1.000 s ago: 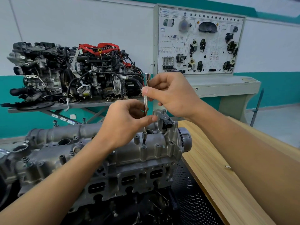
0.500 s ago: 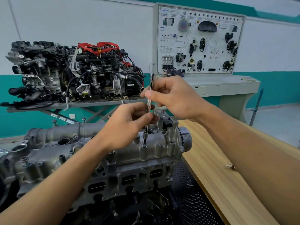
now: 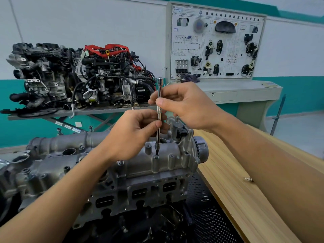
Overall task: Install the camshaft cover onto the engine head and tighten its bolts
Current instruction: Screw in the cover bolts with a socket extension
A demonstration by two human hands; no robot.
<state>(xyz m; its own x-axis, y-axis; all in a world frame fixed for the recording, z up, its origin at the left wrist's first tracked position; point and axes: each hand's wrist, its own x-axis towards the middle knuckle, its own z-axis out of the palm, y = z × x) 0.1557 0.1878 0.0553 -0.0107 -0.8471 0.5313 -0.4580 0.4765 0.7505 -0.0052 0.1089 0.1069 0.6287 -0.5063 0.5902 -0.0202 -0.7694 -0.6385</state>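
The grey cast camshaft cover (image 3: 168,160) lies on top of the engine head (image 3: 140,190) in the lower middle of the view. A slim chrome extension bar (image 3: 159,109) stands upright with its bit tip on a bolt (image 3: 156,156) near the cover's right end. My right hand (image 3: 185,106) pinches the bar's upper knurled part between thumb and fingers. My left hand (image 3: 133,135) pinches the bar lower down, just above the cover. Several other bolts stand along the cover's edges.
A wooden bench (image 3: 245,181) runs along the right, with a small metal piece (image 3: 248,179) lying on it. Behind stands a complete engine (image 3: 78,76) on a metal stand. A wiring display board (image 3: 215,44) on a grey console fills the back right.
The bar has swung back closer to upright from a slight rightward lean, and my right-hand fingers have shifted on it. The tip stays on the same bolt.
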